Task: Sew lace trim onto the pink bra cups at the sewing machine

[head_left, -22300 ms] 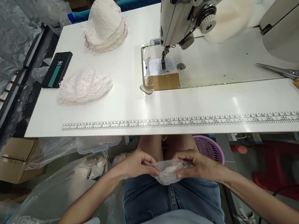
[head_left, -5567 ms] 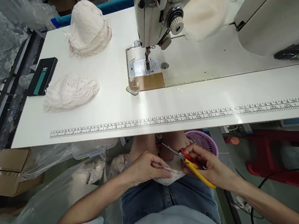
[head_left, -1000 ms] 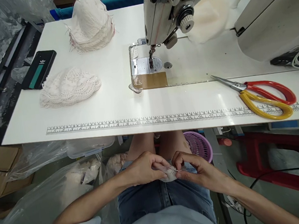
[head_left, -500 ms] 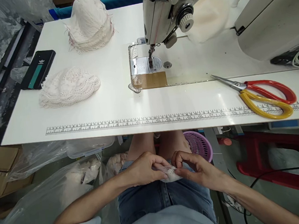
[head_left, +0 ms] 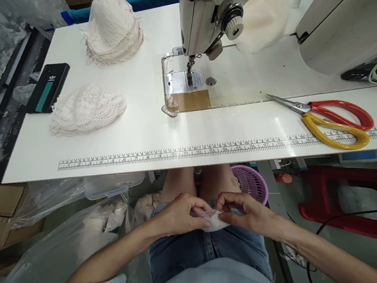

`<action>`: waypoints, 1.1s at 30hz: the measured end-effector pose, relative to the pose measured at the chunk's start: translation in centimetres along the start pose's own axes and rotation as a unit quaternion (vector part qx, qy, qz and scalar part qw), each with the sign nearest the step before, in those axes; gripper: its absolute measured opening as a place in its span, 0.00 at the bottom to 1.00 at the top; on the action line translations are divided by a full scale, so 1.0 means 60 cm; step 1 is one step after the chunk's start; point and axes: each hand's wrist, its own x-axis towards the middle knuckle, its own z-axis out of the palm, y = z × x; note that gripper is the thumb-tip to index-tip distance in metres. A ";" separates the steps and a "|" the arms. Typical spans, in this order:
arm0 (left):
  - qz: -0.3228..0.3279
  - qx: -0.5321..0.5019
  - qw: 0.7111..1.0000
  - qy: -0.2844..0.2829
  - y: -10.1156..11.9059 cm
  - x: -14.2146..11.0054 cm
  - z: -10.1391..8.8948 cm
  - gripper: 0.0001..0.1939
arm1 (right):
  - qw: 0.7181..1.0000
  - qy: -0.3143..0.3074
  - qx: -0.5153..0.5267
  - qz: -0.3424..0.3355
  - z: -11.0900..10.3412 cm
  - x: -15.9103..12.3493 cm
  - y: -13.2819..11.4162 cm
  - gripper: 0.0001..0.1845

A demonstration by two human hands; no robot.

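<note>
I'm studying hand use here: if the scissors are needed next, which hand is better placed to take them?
Probably the right hand: the red-and-yellow-handled scissors lie on its side, handles toward the right. The left hand is farther away; both hands hold the white fabric.

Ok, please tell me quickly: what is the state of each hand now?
Left hand: closed, pinching the small white fabric piece.
Right hand: closed, pinching the same piece at its other side.
</note>
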 end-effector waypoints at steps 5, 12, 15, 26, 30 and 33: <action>0.014 -0.004 1.000 -0.007 -0.004 -0.002 -0.003 0.13 | 0.998 -0.025 0.052 0.021 -0.002 0.000 0.002 0.13; 0.009 -0.023 1.000 -0.001 0.003 0.000 -0.004 0.18 | 0.993 -0.027 0.108 0.050 -0.004 0.000 -0.015 0.15; -0.014 -0.067 0.998 0.014 0.002 0.005 0.002 0.18 | 0.989 -0.034 0.130 0.056 -0.006 -0.001 -0.015 0.16; -0.031 -0.099 0.994 0.017 0.007 0.003 0.001 0.16 | 0.994 -0.079 0.077 0.012 -0.015 -0.001 -0.003 0.12; -0.024 -0.091 0.995 0.022 0.004 0.005 0.002 0.13 | 0.997 -0.070 0.002 -0.015 -0.012 0.001 -0.003 0.13; -0.029 -0.090 0.995 0.021 0.005 0.003 0.000 0.14 | 0.998 -0.056 -0.002 -0.014 -0.011 0.003 -0.002 0.13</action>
